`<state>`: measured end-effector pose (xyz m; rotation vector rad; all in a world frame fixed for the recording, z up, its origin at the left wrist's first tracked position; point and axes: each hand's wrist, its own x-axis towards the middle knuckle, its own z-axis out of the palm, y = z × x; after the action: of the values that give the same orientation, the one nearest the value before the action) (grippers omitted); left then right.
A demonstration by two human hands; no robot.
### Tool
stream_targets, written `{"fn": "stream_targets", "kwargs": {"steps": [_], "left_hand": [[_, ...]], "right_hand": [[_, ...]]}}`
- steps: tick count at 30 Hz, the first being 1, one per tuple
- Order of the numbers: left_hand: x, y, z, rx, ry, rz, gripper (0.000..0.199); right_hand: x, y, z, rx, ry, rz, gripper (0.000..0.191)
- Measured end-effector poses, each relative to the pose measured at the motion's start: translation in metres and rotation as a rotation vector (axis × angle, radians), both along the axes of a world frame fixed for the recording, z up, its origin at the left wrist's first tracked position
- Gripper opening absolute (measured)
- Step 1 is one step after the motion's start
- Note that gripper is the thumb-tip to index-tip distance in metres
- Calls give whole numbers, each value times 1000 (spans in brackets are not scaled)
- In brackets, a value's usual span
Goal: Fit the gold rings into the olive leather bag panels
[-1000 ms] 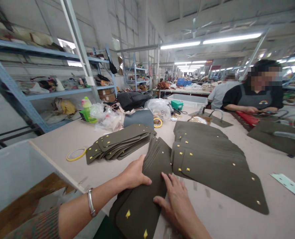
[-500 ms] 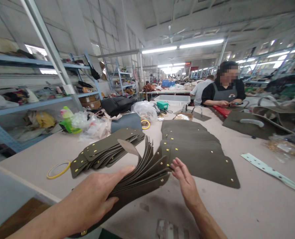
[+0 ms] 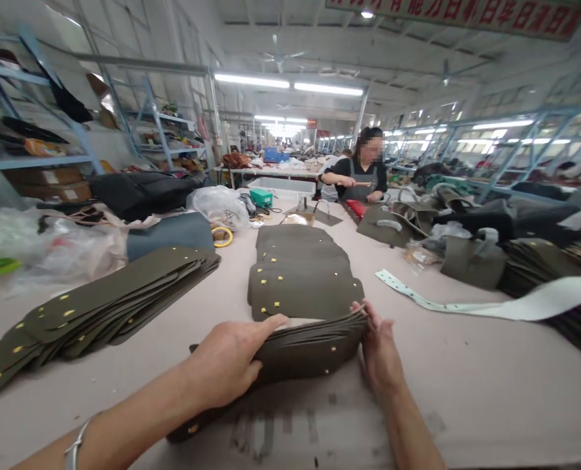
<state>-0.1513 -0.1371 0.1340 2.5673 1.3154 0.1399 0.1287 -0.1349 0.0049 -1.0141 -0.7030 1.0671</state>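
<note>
Two hands on one stack, lower centre of frame; sheets now closed up, no longer fanned.

Nearest: held stack (image 3: 310, 349), dk olive sheets, slanting from lower L-centre to just R of centre, above table (image 3: 467, 398). L hand (image 3: 224, 362) closed on it, thumb over top edge, fingers under. R hand (image 3: 384, 356) part-open, fingertips now at stack's R end, thumb off; was beside it, not touching. Upshot (my read): sheets better lined up, both ends steadier; L likely has most of the weight. Next out: pile w/ yellow tabs (image 3: 94, 303), L side; middle pile (image 3: 303, 287), just beyond held stack; pale strip (image 3: 491, 310), R side. Far: yellow tape roll (image 3: 231, 236), green box (image 3: 261, 197), co-worker (image 3: 361, 177), upper R of centre.
</note>
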Motion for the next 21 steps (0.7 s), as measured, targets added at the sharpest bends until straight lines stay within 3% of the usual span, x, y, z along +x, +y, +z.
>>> {"fn": "stream_targets", "kwargs": {"steps": [4,10,14,19,21], "left_hand": [[2,2,-13,41,67,5,70],[5,-14,-22,100,127,23,70],[9,-16,-30,204,149,66,73],[10,-18,-33,244,155,77,72],[10,-19,-33,242,156,74,71]], "right_hand": [[9,9,-12,-29,-79,10,81],[7,23,-10,2,-30,38,78],[-17,12,-12,-3,-77,52,67],[-47,-9,-10,-30,-216,-155,61],[-51,-17,-5,16,-219,-145,59]]}}
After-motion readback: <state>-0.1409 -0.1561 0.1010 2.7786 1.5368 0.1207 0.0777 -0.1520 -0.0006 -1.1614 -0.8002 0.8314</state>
